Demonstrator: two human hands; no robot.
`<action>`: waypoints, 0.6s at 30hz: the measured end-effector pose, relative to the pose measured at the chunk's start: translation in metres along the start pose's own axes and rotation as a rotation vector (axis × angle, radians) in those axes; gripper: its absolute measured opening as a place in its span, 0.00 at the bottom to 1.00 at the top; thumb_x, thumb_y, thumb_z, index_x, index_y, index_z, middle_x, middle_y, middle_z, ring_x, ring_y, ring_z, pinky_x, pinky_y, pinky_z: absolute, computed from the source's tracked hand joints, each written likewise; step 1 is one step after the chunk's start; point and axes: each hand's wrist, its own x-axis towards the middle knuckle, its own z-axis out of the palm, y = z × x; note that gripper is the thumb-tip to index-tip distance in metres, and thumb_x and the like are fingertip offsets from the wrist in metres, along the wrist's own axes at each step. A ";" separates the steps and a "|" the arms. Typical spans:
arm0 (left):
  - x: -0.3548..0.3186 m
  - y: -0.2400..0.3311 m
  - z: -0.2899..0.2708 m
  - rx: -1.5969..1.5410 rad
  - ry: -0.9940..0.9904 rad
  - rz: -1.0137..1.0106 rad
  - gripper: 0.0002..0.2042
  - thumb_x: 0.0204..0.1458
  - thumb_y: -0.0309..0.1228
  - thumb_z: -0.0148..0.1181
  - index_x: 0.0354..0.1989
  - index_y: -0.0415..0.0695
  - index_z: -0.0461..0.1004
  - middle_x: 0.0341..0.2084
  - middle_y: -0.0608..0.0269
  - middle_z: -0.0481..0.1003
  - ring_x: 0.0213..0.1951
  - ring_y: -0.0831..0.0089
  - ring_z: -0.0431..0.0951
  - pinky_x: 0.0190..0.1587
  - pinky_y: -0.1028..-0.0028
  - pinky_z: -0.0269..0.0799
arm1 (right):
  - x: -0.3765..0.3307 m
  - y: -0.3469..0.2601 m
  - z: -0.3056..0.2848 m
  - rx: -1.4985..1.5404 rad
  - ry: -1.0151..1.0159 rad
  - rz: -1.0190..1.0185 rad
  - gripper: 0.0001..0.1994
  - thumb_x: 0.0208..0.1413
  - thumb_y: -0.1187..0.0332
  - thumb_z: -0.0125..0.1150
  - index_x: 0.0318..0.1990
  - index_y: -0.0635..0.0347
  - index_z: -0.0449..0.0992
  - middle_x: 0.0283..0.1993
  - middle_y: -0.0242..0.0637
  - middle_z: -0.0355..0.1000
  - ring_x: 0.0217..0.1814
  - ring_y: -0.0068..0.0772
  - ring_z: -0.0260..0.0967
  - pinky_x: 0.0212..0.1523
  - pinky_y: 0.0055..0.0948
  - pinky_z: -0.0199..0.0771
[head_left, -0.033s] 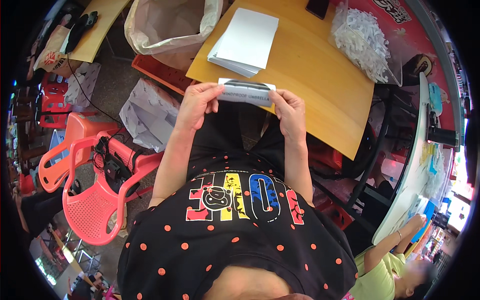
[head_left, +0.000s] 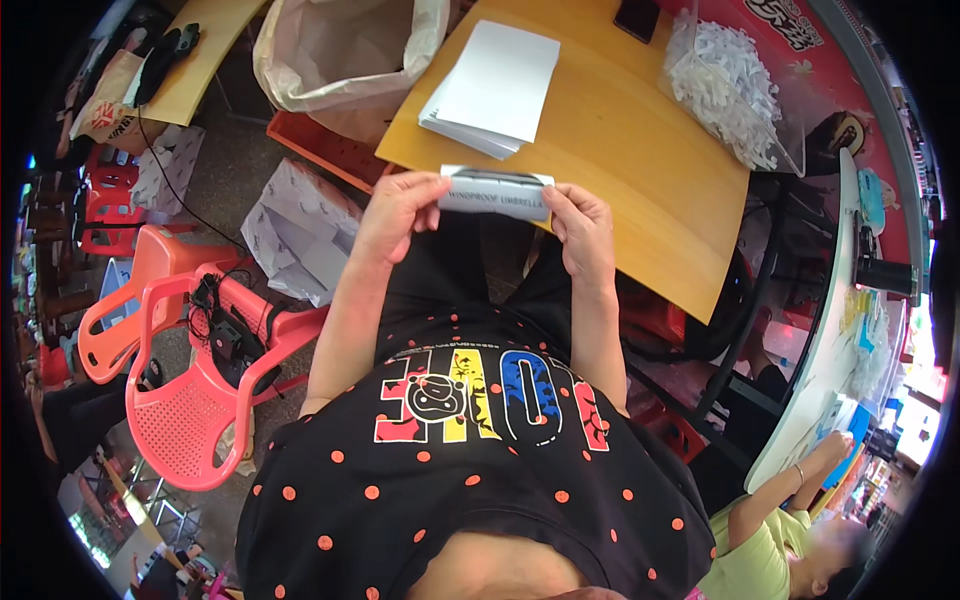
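Between my two hands, just off the table's near edge, a small strip of printed paper [head_left: 494,196] is held stretched sideways. It is white and grey with dark print, and its upper edge curls over toward me. My left hand [head_left: 398,210] pinches the left end between thumb and fingers. The right end is pinched by my right hand [head_left: 582,225], thumb on the near face. Beyond the strip, a stack of white paper sheets [head_left: 500,85] lies on the wooden table [head_left: 610,150], its edges slightly fanned.
A clear bag of white paper strips [head_left: 728,95] sits at the table's far right, near a dark phone [head_left: 637,18]. Left of the table stands a large lined bag [head_left: 350,60] beside an orange crate [head_left: 325,150]. Red plastic chairs [head_left: 185,425] are at left; another person [head_left: 760,545] works at right.
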 end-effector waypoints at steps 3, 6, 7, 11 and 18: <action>-0.005 -0.003 -0.010 0.001 -0.082 -0.129 0.08 0.52 0.30 0.60 0.31 0.37 0.78 0.18 0.69 0.73 0.16 0.85 0.69 0.18 0.85 0.56 | 0.000 0.005 -0.009 0.215 -0.093 0.096 0.07 0.56 0.71 0.57 0.31 0.66 0.77 0.22 0.24 0.67 0.16 0.07 0.50 0.16 0.11 0.47; -0.013 0.005 -0.018 0.010 -0.081 -0.105 0.07 0.51 0.30 0.60 0.30 0.38 0.78 0.19 0.69 0.73 0.17 0.84 0.70 0.19 0.85 0.58 | 0.000 0.008 -0.007 0.320 -0.174 0.154 0.07 0.58 0.71 0.54 0.34 0.66 0.76 0.24 0.27 0.68 0.17 0.10 0.52 0.18 0.12 0.52; -0.015 0.010 -0.020 0.018 -0.065 -0.093 0.07 0.51 0.30 0.60 0.30 0.38 0.78 0.19 0.69 0.73 0.17 0.84 0.70 0.19 0.85 0.58 | -0.001 0.009 -0.004 0.357 -0.194 0.167 0.07 0.58 0.71 0.54 0.35 0.66 0.76 0.24 0.27 0.68 0.17 0.11 0.52 0.19 0.13 0.53; -0.012 0.035 -0.046 -0.110 0.081 0.139 0.07 0.53 0.28 0.58 0.35 0.38 0.77 0.21 0.66 0.75 0.17 0.81 0.72 0.18 0.85 0.63 | 0.000 -0.006 0.001 0.359 -0.018 0.022 0.10 0.60 0.68 0.53 0.36 0.66 0.76 0.27 0.32 0.72 0.23 0.15 0.58 0.25 0.16 0.59; 0.054 0.078 -0.091 -0.258 0.258 0.477 0.11 0.55 0.29 0.58 0.43 0.34 0.73 0.34 0.59 0.75 0.33 0.75 0.76 0.35 0.80 0.73 | -0.003 -0.002 0.001 0.239 -0.052 -0.020 0.10 0.61 0.68 0.52 0.37 0.65 0.76 0.27 0.32 0.72 0.23 0.14 0.59 0.26 0.15 0.60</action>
